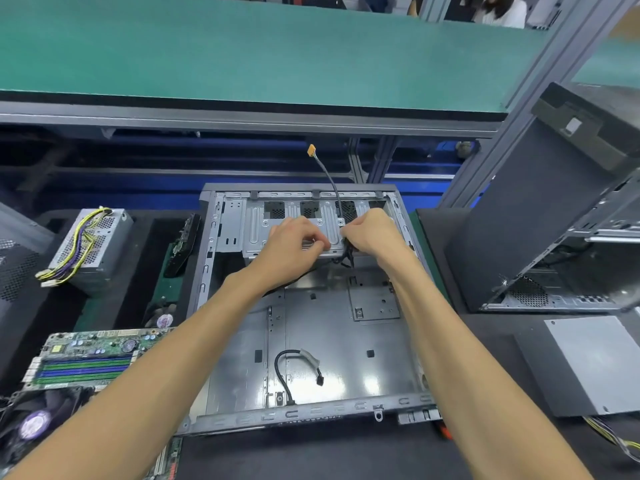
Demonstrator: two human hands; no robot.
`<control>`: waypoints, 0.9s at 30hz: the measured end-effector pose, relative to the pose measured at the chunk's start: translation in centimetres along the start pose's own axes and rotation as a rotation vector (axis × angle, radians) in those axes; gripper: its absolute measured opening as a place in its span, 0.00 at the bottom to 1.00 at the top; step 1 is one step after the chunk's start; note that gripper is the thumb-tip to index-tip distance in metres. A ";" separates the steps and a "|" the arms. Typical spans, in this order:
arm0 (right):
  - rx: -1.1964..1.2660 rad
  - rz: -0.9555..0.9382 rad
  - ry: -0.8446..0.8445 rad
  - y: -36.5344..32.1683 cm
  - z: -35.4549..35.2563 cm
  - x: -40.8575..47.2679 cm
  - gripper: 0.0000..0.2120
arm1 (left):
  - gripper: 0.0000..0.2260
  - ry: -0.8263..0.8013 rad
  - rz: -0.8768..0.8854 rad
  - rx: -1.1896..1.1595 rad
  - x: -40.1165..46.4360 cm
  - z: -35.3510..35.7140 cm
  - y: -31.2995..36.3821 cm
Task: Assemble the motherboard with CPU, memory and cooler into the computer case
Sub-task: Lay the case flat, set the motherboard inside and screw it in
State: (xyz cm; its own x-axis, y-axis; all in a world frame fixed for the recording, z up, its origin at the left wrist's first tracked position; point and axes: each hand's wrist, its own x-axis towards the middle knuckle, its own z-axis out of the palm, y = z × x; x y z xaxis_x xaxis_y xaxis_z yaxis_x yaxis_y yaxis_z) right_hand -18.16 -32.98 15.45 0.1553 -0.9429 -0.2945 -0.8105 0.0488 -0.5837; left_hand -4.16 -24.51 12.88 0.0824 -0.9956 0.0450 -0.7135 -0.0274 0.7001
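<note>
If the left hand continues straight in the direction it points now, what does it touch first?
Most likely the right hand: the left hand points rightward across the drive cage, and the black cable bundle lies between them. Depth is unclear.

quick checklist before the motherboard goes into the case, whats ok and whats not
1. Case lying flat, open side up: ok.
2. Tray floor free of cables: not ok, a loose black cable lies on it near the front edge.
3. Cable bundle by the drive cage tucked away: not ok, left hand and right hand are on it.
4. Orange-tipped cable out of the way: cannot tell, it sticks up past the rear wall.
5. Motherboard within reach with memory fitted: ok, left of the case.
6. Both hands free to lift the board: not ok.
</note>
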 end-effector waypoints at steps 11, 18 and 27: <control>-0.063 -0.172 0.251 0.2 1.4 -1.5 0.15 | 0.07 -0.029 0.050 -0.032 -0.9 -0.2 -0.8; 0.030 -0.320 0.241 2.9 2.3 -2.8 0.06 | 0.07 0.047 0.046 -0.014 0.0 0.3 -0.9; 0.116 -0.379 0.186 3.1 -1.2 -2.8 0.05 | 0.09 0.099 -0.035 -0.205 0.7 -0.1 -0.9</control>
State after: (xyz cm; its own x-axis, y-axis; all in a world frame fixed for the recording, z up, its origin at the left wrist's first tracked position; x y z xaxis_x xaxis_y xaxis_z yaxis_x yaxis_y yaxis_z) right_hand -21.75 -30.60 15.39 0.3168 -0.9440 0.0924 -0.6453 -0.2859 -0.7084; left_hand -3.36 -25.19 12.37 0.1796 -0.9804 0.0811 -0.5537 -0.0326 0.8321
